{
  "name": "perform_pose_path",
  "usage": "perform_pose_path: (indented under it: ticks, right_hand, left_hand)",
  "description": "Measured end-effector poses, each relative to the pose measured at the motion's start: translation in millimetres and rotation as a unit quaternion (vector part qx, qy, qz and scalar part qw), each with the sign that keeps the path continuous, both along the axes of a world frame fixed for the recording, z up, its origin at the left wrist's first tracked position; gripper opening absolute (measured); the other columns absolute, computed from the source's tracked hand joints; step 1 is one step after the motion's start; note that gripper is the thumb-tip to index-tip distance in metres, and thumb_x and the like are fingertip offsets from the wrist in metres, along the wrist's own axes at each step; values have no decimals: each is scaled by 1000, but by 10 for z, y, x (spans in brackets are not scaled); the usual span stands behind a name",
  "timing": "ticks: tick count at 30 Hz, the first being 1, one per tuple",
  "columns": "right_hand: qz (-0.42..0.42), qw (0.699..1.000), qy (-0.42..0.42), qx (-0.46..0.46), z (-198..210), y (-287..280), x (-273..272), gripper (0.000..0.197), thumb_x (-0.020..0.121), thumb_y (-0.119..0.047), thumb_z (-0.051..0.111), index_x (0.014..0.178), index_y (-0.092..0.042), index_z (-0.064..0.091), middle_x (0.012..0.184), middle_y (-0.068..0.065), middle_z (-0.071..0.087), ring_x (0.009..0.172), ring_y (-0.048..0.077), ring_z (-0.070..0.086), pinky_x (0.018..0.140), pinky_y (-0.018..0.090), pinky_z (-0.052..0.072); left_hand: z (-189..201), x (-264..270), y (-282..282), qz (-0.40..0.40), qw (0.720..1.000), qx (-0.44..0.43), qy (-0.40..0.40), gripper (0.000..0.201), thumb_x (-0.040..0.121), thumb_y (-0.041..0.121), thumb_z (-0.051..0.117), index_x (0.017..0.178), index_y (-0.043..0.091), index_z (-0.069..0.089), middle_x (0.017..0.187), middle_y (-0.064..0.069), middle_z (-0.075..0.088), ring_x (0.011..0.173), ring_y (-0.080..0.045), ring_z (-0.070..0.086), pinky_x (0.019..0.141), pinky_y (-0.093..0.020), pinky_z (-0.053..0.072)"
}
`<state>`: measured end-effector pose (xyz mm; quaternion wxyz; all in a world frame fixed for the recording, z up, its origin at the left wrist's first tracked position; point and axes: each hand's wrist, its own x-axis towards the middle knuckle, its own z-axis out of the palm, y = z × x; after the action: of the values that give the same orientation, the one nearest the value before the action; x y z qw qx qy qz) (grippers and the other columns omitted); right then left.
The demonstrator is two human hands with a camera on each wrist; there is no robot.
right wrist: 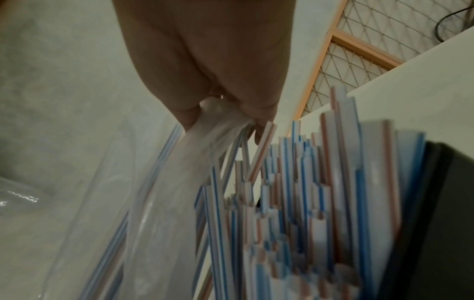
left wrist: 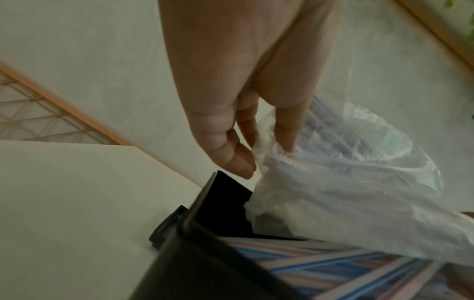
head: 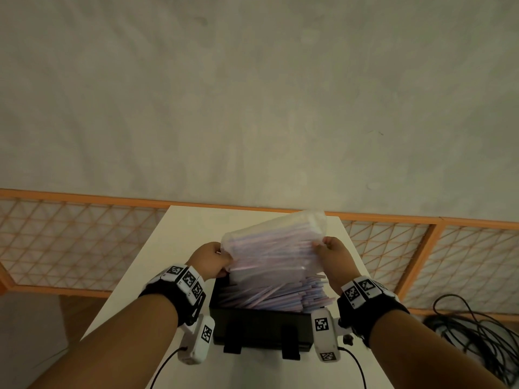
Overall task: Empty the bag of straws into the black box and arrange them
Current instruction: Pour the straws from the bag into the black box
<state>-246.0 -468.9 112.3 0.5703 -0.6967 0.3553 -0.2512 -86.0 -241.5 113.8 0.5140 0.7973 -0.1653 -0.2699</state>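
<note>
A clear plastic bag [head: 276, 242] with striped straws inside is held tilted over the black box [head: 261, 324], its mouth pointing down into the box. My left hand [head: 213, 258] pinches the bag's left edge [left wrist: 266, 160]. My right hand [head: 330, 249] grips the bag's right edge [right wrist: 218, 117]. Many blue- and red-striped straws [head: 280, 296] lie heaped in the box, some poking past its right rim [right wrist: 307, 182]. The box [left wrist: 205, 203] stands on a white table [head: 191, 240].
Behind the table runs an orange-framed mesh fence [head: 70, 237] with a grey concrete floor [head: 252, 94] beyond it. A tangle of black cables [head: 471, 327] lies on the floor at the right. The box has two black clips [head: 290, 343] on its near wall.
</note>
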Motion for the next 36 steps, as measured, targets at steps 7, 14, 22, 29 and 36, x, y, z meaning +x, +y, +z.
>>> perform_pose_path:
  ticks: [7,14,22,29,36]
  right_hand:
    - [19,997,-48,65,96,59,-13,24,85,-26,62,96,-5,58,103,22,66,97,40,64,92,56,50]
    - [40,995,-79,53,124,151,-1,67,63,-36,84,112,-3,53,110,17,66,100,35,66,89,52,54]
    - [16,999,-36,-10,79,78,6,83,55,-46,84,123,-11,52,111,9,67,98,28,67,90,49,55]
    - [16,999,-17,-48,68,44,-25,48,69,-43,72,102,-9,63,105,13,68,99,32,64,93,55,50]
    - [27,998,-64,-10,141,63,3,34,83,-26,72,111,-11,59,105,5,67,96,23,64,88,43,53]
  left_hand:
    - [1,-62,73,-27,999,-22,21,40,73,-16,63,108,2,59,116,-25,61,100,-39,64,76,-43,60]
    - [76,-177,11,-18,995,44,-91,31,73,0,76,100,5,64,102,-19,66,94,-31,62,85,-39,51]
    - [229,-285,22,-85,994,35,-64,29,76,12,77,97,25,60,97,0,63,103,-27,62,84,-37,54]
    - [233,-209,50,-4,992,-90,83,35,92,29,59,123,12,55,104,-7,68,92,-27,68,75,-36,57]
    - [258,-207,-11,11,986,-109,126,26,94,34,54,110,14,57,104,-8,67,96,-29,66,78,-37,53]
